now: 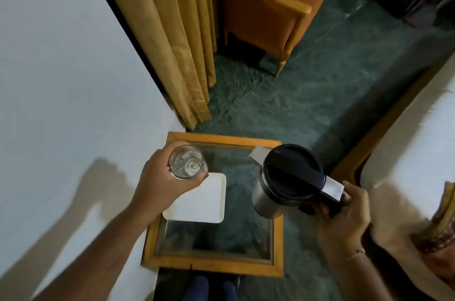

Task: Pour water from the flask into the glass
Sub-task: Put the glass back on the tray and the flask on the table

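A clear drinking glass point(186, 162) is held upright in my left hand point(161, 183), above the far left corner of a small table. My fingers wrap its side. A steel flask point(285, 183) with a black lid and black handle is lifted over the table's right side, roughly upright. My right hand point(343, 217) grips its handle. The flask's lid looks closed. The glass and flask are a short gap apart, and no water stream shows between them.
A wood-framed glass-top table point(214, 266) holds a white square tray point(199, 202) under the glass. A white wall stands left, gold curtains point(172, 42) and an orange armchair point(266, 5) behind, a white bed point(413, 153) right. The floor is green stone.
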